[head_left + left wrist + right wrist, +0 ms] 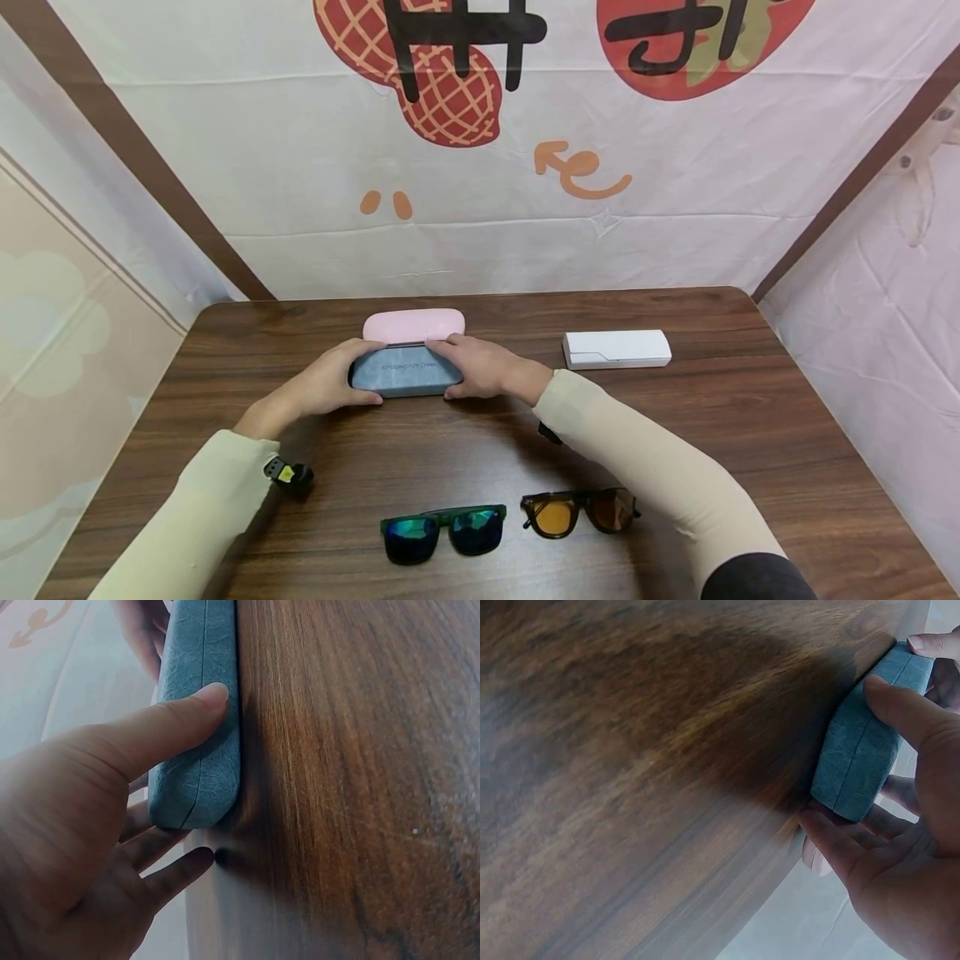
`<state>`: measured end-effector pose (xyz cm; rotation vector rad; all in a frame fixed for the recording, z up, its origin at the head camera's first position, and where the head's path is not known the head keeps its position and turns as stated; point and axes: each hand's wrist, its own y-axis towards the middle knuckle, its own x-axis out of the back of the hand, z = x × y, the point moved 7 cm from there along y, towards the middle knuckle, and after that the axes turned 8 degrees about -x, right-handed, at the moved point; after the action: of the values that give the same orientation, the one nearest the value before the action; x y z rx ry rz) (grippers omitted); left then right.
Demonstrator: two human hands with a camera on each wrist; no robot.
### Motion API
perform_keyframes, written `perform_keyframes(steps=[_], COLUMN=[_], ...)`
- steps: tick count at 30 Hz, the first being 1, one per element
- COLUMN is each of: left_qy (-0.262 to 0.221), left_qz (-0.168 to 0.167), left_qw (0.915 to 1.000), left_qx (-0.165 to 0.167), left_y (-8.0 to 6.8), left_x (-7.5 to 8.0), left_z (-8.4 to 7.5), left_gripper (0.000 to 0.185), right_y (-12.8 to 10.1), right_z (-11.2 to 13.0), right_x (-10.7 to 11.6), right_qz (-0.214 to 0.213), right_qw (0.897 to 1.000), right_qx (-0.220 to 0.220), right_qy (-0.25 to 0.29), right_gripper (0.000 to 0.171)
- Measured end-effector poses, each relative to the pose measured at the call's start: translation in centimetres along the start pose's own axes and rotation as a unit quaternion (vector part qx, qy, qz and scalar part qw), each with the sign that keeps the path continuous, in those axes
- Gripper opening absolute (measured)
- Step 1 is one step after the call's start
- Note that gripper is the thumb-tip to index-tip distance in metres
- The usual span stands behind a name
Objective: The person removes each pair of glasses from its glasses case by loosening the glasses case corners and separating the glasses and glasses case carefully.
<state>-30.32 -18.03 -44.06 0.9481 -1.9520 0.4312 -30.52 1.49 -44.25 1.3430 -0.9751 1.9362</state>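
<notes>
A closed blue-grey glasses case (405, 372) with faint lettering on its lid lies on the table, held at both ends. My left hand (330, 379) grips its left end, thumb on the near side and fingers round the back. At the other end my right hand (483, 367) grips it the same way. In the left wrist view the thumb presses the textured side of the case (199, 750) close to its seam. The right wrist view shows the right thumb on that same side of the case (859, 750). Directly behind it sits a pink glasses case (414, 323).
A white glasses case (618, 350) lies at the back right of the wooden table (337, 533). Nearer me are sunglasses with blue-green lenses (444, 533) and dark-framed glasses with amber lenses (579, 512), close to my right forearm. A printed cloth (510, 250) hangs behind the table.
</notes>
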Motion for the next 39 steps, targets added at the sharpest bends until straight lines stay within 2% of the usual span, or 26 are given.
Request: perform_keyframes(steps=[20,26,34,39], left_qy=[-0.002,0.003,0.015,0.040], left_qz=[0.000,-0.006,-0.030,-0.042], left_qw=[1.0000,0.9999,0.9994,0.9982], left_qx=[-0.007,-0.008,-0.011,-0.016], left_y=[0.0,-0.2,-0.3,-0.1], left_x=[-0.1,0.4,1.4,1.6], left_z=[-0.1,-0.2,-1.1,-2.1], left_gripper=[0.083,0.079,0.072,0.073], right_y=[-0.7,-1.1,-1.7,-2.2], right_z=[-0.4,-0.5,-0.6,-0.4], right_x=[0.5,0.6,0.9,1.4], right_qz=[0.006,0.006,0.000,-0.021], right_qw=[1.000,1.000,1.000,0.999], right_qx=[-0.005,-0.001,0.002,0.009], right_qy=[-0.012,-0.011,-0.021,-0.032], right_gripper=[0.086,0.085,0.078,0.076])
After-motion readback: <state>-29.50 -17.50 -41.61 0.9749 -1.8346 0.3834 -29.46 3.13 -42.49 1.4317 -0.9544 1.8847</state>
